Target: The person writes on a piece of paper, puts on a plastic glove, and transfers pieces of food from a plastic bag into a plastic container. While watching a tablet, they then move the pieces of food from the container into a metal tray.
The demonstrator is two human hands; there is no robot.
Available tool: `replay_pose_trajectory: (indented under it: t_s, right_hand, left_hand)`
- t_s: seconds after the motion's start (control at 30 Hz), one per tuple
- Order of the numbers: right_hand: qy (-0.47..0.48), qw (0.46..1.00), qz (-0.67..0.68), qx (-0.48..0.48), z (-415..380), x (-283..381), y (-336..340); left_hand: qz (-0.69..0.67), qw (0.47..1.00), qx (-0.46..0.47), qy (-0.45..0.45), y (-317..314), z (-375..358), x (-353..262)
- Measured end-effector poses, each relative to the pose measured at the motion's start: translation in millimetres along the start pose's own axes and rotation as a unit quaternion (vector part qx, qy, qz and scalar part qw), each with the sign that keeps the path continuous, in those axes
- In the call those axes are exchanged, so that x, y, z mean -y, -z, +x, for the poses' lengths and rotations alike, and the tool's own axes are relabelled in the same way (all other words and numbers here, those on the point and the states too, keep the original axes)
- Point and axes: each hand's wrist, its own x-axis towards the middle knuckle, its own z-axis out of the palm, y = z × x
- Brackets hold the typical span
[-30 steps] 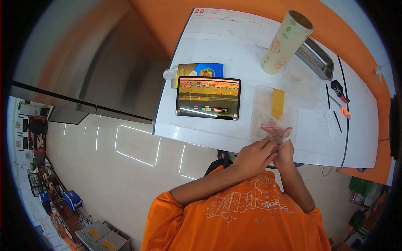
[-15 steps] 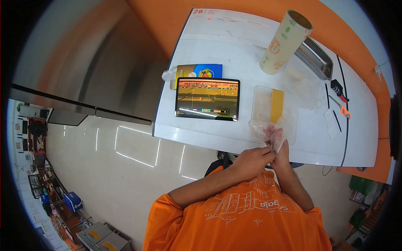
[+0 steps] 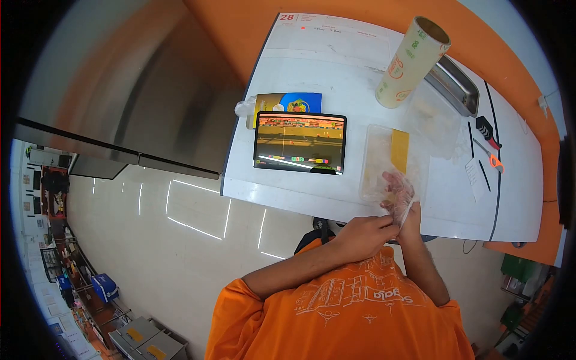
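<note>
My right hand (image 3: 398, 195) is inside a thin clear plastic glove (image 3: 409, 210), its fingers apart within the film. At the wrist, my left hand (image 3: 371, 233) pinches the glove's cuff, fingers closed. Both hands meet at the table's front edge. Just beyond the gloved fingers lies a clear plastic container (image 3: 374, 157) with a yellow strip (image 3: 399, 151) along its right side. The gloved hand overlaps the container's near end in this view.
A tablet (image 3: 300, 144) leans on a blue-and-yellow box (image 3: 300, 103). Toward the back stand a large film roll (image 3: 409, 65) and a metal tray (image 3: 455, 87). To the right lie orange-handled scissors (image 3: 495, 163), a black-and-red tool (image 3: 487, 132) and thin black sticks (image 3: 483, 174).
My right hand has pushed further into the glove, and its fingers have spread from a bunched shape. My left hand keeps its pinch at the cuff, slightly further right.
</note>
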Motion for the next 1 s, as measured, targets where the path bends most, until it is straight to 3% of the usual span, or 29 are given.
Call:
replay_pose_trajectory:
  t_s: [0.07, 0.17, 0.3, 0.37, 0.4, 0.47, 0.6, 0.67, 0.8, 0.87, 1.0]
  right_hand:
    - [0.127, 0.988, -0.092, -0.003, -2, 6, -10]
    - [0.161, 0.979, -0.123, 0.014, 0, 4, -8]
    - [0.139, 0.973, -0.186, 0.008, -1, 8, -4]
    - [0.051, 0.996, -0.069, 0.012, -3, 7, 1]
    - [0.051, 0.996, -0.069, 0.013, -4, 5, -3]
    - [0.017, 0.995, 0.081, -0.057, -4, 1, -14]
    - [-0.032, 0.997, 0.059, -0.047, 0, -2, -8]
    - [-0.064, 0.996, 0.054, 0.006, 0, 14, -17]
    - [-0.028, 0.997, -0.056, 0.036, 4, 9, -5]
    - [0.050, 0.994, -0.101, 0.003, -3, 18, -16]
    - [0.100, 0.992, -0.042, -0.062, -4, 7, -22]
  left_hand:
    - [0.001, 1.000, -0.001, -0.001, 0, -1, 1]
    - [0.007, 1.000, 0.000, -0.002, 1, -1, 2]
    - [0.009, 0.999, 0.039, 0.007, 6, -1, 1]
    - [0.002, 1.000, 0.025, 0.000, 3, -1, 1]
    - [-0.005, 1.000, 0.013, -0.007, 3, -1, 2]
    - [-0.001, 1.000, 0.013, 0.000, 5, -1, 0]
    - [0.006, 1.000, 0.012, -0.005, 5, -1, 2]
    - [0.018, 1.000, 0.001, -0.003, 5, -1, 3]
    - [0.032, 0.999, 0.013, 0.002, 6, -3, 3]
    - [0.032, 0.999, 0.016, 0.001, 6, -3, 4]
    - [0.033, 0.999, 0.024, -0.004, 5, -3, 6]
